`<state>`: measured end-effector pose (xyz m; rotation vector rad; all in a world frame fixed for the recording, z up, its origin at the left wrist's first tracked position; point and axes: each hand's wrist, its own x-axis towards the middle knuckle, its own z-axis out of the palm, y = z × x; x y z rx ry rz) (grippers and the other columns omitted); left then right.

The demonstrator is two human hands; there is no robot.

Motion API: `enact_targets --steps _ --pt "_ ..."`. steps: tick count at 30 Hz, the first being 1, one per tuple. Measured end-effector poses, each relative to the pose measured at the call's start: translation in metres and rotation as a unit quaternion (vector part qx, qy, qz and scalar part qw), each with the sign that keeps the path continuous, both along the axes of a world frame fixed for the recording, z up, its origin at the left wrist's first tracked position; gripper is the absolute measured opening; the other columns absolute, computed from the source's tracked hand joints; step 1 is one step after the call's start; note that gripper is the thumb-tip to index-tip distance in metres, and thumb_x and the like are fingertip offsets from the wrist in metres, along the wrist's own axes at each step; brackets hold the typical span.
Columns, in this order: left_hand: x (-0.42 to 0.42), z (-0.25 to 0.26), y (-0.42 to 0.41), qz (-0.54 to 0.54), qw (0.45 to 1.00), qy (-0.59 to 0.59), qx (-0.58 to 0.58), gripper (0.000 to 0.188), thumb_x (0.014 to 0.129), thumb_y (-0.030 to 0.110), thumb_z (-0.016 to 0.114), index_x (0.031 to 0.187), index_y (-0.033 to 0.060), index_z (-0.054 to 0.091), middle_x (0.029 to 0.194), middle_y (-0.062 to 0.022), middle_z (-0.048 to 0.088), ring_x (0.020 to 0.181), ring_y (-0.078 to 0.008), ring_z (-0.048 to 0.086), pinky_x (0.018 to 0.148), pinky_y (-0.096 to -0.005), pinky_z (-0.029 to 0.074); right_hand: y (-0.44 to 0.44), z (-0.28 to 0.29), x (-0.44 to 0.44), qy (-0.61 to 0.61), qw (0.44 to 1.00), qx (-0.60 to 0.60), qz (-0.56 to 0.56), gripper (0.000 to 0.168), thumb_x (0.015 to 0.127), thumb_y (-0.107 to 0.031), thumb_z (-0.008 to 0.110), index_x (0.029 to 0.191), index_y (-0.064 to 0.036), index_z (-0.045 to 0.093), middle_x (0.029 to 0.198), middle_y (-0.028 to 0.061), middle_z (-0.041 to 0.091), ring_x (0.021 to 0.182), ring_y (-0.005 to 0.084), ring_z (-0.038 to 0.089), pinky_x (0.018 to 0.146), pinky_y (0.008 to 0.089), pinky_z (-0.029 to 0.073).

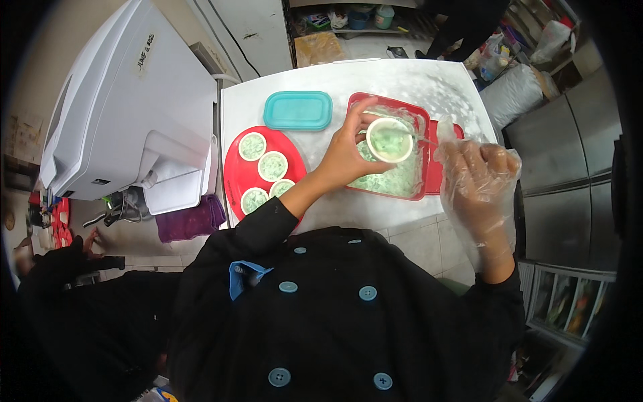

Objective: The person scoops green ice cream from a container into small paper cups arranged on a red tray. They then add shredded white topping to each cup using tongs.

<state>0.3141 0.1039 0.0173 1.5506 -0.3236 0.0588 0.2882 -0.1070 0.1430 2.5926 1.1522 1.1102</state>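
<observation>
My bare left hand (345, 151) grips a small white cup (369, 131) around its side, above a red rectangular tub (426, 166). Pale green, creamy shredded food (389, 141) partly fills the cup. More of the same mixture (387, 183) lies in the tub, smeared up its plastic-lined walls. In a loose transparent plastic glove, my right hand (477, 176) holds a thin utensil, apparently a spoon (426, 139), whose far end reaches into the cup. Left of my forearm, several white cups (273, 166) filled with green mixture stand on a red oval tray (236, 173).
A teal lidded container (298, 110) sits on the white tabletop (321, 145) behind the tray. Under the tub's right side lies a red lid (434, 176). A large white appliance (125, 95) and a purple cloth (191, 221) are at left. Other people stand lower left (90, 311) and at the back (467, 25).
</observation>
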Motion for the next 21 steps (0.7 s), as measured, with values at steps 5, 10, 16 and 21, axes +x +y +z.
enact_targets --steps 5,10,16,21 --pt "-0.003 0.001 0.004 0.013 1.0 0.001 0.017 0.108 0.058 0.005 0.086 0.145 0.0108 0.021 0.12 -0.0096 0.05 0.118 -0.0222 0.051 0.102 -0.0374 0.041 0.001 0.003 0.003 -0.005 0.999 0.038 -0.015 0.029 0.066 -0.004 0.07 0.092 -0.014 0.064 0.082 0.0005 0.057 0.077 0.0217 0.052 0.074 0.0364 0.036" --pt "-0.002 -0.008 0.021 0.092 0.994 0.006 0.062 0.105 0.06 0.008 0.085 0.144 0.0103 0.023 0.121 -0.0109 0.05 0.117 -0.0246 0.053 0.101 -0.0419 0.043 0.008 0.002 0.025 0.052 0.99 0.111 -0.063 0.018 0.069 -0.003 0.068 0.082 -0.014 0.061 0.079 0.0006 0.058 0.076 0.0233 0.054 0.073 0.0364 0.037" --pt "-0.007 -0.009 0.059 0.22 0.972 0.017 0.078 0.102 0.061 0.01 0.085 0.142 0.0073 0.023 0.118 -0.0132 0.052 0.11 -0.025 0.056 0.094 -0.0402 0.049 0.034 -0.097 0.08 0.23 0.952 -0.092 -0.179 0.001 0.075 -0.01 0.06 0.076 -0.009 0.06 0.074 0.0064 0.06 0.078 0.0253 0.055 0.067 0.04 0.04" --pt "-0.016 0.0 0.082 0.246 0.967 0.005 0.067 0.101 0.062 0.008 0.084 0.142 0.0072 0.023 0.119 -0.0127 0.051 0.113 -0.0231 0.054 0.096 -0.0416 0.047 0.036 -0.134 0.082 0.344 0.935 -0.045 -0.067 0.016 0.081 -0.019 0.056 0.073 -0.009 0.066 0.081 0.0115 0.064 0.096 0.0287 0.057 0.091 0.0491 0.035"
